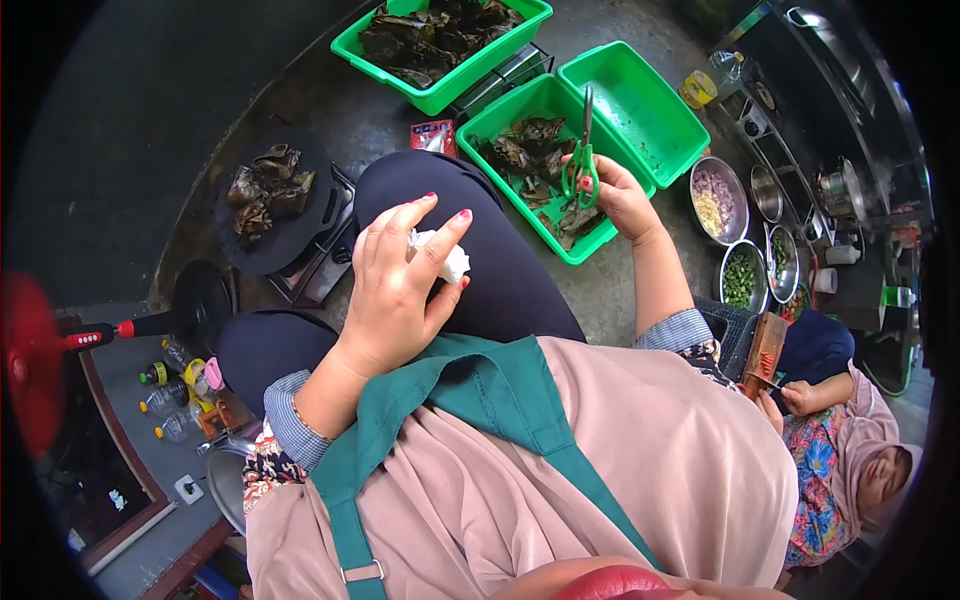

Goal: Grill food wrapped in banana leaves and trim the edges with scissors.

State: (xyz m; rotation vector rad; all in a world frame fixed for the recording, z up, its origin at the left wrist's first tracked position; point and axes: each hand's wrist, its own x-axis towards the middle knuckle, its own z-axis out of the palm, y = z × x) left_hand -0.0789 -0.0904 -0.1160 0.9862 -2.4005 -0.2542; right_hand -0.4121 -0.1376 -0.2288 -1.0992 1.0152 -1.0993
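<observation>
My left hand [397, 285] is above my lap with a crumpled white tissue or cloth [448, 259] held under its fingers against the palm side. My right hand [619, 196] grips scissors with green handles [582, 176], their dark blades pointing away from me. Below the scissors stands a green plastic tub [517, 184] with charred leaf-wrapped pieces [532, 142] inside. At the left, more charred wrapped pieces [271, 191] lie on a round dark griddle [259, 247] over a portable stove [322, 274].
A second green tub [442, 97] of charred parcels is at the top, beside another green tub [637, 112] holding small scraps. Bowls of chopped vegetables [739, 281] stand at the right. A co-worker [847, 450] cuts red chilies on a wooden board [766, 345]. Plastic bottles [169, 397] are at the left.
</observation>
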